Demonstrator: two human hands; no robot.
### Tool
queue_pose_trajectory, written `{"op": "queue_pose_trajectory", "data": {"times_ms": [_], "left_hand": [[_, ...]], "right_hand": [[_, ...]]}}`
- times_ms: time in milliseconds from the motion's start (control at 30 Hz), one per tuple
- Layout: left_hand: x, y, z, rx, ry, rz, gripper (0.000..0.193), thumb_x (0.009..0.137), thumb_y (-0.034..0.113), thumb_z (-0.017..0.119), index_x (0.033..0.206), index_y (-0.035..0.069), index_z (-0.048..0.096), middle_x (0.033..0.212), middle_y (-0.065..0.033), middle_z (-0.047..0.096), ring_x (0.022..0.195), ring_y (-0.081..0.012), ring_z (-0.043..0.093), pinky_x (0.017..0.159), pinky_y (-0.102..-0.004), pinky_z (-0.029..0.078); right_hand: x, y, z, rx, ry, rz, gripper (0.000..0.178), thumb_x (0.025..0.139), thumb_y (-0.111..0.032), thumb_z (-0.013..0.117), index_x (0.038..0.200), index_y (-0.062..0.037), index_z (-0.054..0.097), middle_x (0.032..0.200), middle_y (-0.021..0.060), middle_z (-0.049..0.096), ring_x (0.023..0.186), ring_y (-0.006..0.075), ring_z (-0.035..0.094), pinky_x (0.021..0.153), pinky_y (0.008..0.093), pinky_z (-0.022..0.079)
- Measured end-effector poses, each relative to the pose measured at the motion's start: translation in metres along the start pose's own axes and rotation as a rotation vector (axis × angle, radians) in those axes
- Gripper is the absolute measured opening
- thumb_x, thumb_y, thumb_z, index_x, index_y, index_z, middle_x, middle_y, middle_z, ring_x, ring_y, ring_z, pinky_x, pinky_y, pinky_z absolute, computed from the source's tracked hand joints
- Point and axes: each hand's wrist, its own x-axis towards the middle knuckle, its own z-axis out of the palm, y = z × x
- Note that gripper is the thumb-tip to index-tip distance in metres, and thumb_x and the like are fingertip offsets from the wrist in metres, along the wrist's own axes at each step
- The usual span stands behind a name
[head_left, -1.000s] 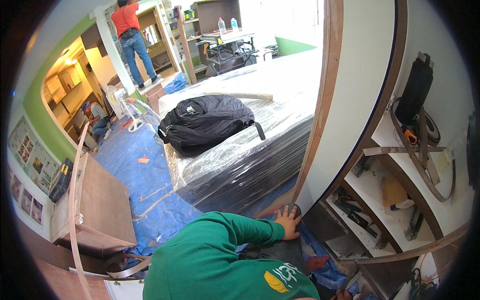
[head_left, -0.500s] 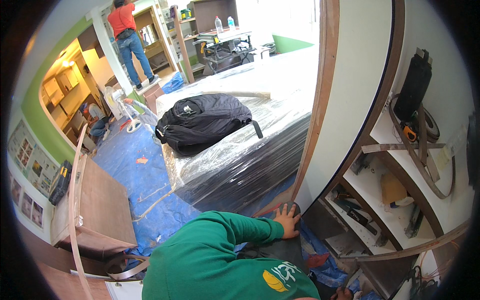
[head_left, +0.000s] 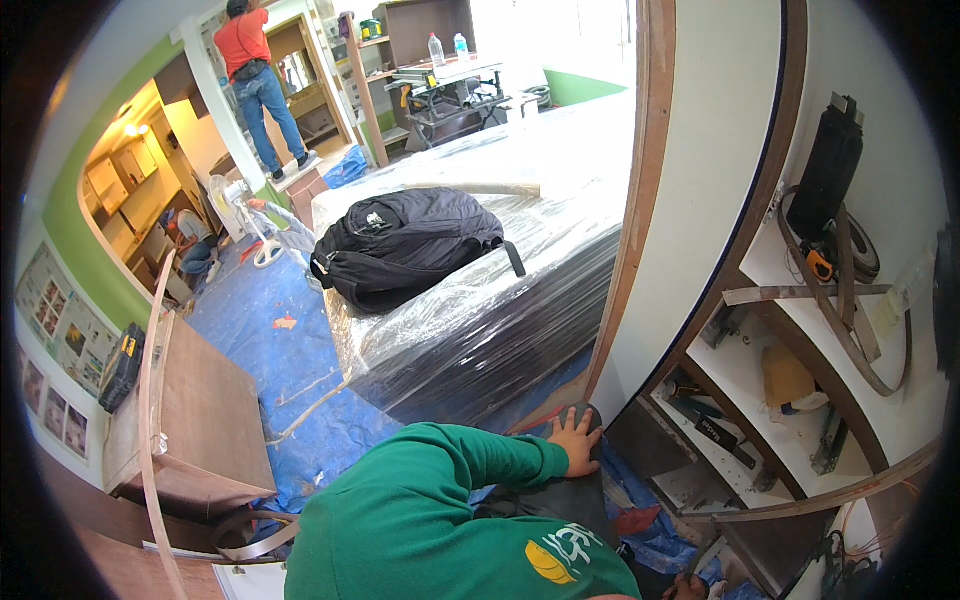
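My left hand (head_left: 575, 441) lies flat on my dark-trousered knee, fingers spread and holding nothing; its arm is in a green sleeve (head_left: 430, 480). At the lower edge, partly cut off, my right hand (head_left: 687, 588) is closed beside a thin greyish strip (head_left: 711, 552). The strip seems to run into its fingers, but what they grip is too small and dark to name. Near that hand lie crumpled blue sheeting (head_left: 640, 500) and a reddish scrap (head_left: 636, 520).
A curved shelf unit (head_left: 770, 420) with tools stands at the right. Ahead, a black backpack (head_left: 410, 245) sits on a plastic-wrapped block (head_left: 480, 330). A wooden cabinet (head_left: 200, 400) stands left. Farther back are a fan (head_left: 235, 200), a person in red (head_left: 250, 60) and a crouching person (head_left: 192, 240).
My right hand has shifted very slightly at the lower edge. The crouching person at the far left has moved a little. My left hand stays on the knee.
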Motion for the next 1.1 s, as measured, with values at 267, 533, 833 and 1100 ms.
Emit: {"op": "queue_pose_trajectory", "data": {"times_ms": [267, 533, 833, 1100], "left_hand": [[0.0010, -0.0005, 0.0022, 0.004, 0.014, -0.001, 0.083, 0.084, 0.052, 0.061, 0.152, 0.013, 0.033, 0.161, -0.0248, 0.009, 0.145, -0.0547, 0.009, 0.111, -0.0704, 0.018], [0.0015, -0.0009, 0.0030, 0.008, 0.014, -0.001, 0.084, 0.084, 0.053, 0.061, 0.152, 0.013, 0.032, 0.161, -0.0247, 0.009, 0.145, -0.0547, 0.009, 0.111, -0.0704, 0.018], [0.0011, -0.0010, 0.0023, 0.014, 0.002, 0.000, 0.084, 0.085, 0.053, 0.060, 0.153, 0.012, 0.031, 0.161, -0.0249, 0.009, 0.144, -0.0551, 0.009, 0.111, -0.0704, 0.018], [-0.0002, 0.0004, -0.0026, 0.010, -0.018, -0.005, 0.085, 0.085, 0.053, 0.059, 0.154, 0.012, 0.030, 0.161, -0.0250, 0.008, 0.145, -0.0541, 0.008, 0.112, -0.0694, 0.017]], "right_hand": [[-0.0003, 0.0007, 0.0002, -0.032, 0.009, -0.026, 0.023, 0.092, -0.026, 0.066, 0.080, -0.0097, 0.056, 0.054, 0.0065, 0.054, 0.043, 0.0196, 0.050, 0.040, 0.0352, 0.041], [-0.0025, -0.0010, 0.0021, -0.023, -0.014, -0.040, 0.022, 0.095, -0.026, 0.063, 0.081, -0.0093, 0.057, 0.054, 0.0058, 0.054, 0.043, 0.0193, 0.050, 0.041, 0.0352, 0.042], [-0.0048, -0.0007, 0.0009, -0.030, -0.021, -0.053, 0.017, 0.095, -0.022, 0.061, 0.087, -0.0089, 0.056, 0.056, 0.0052, 0.053, 0.045, 0.0187, 0.051, 0.042, 0.0342, 0.042], [-0.0007, 0.0012, -0.0001, 0.025, -0.031, -0.037, 0.012, 0.093, -0.018, 0.063, 0.090, -0.0089, 0.055, 0.057, 0.0052, 0.054, 0.044, 0.0185, 0.051, 0.041, 0.0340, 0.042]]}}
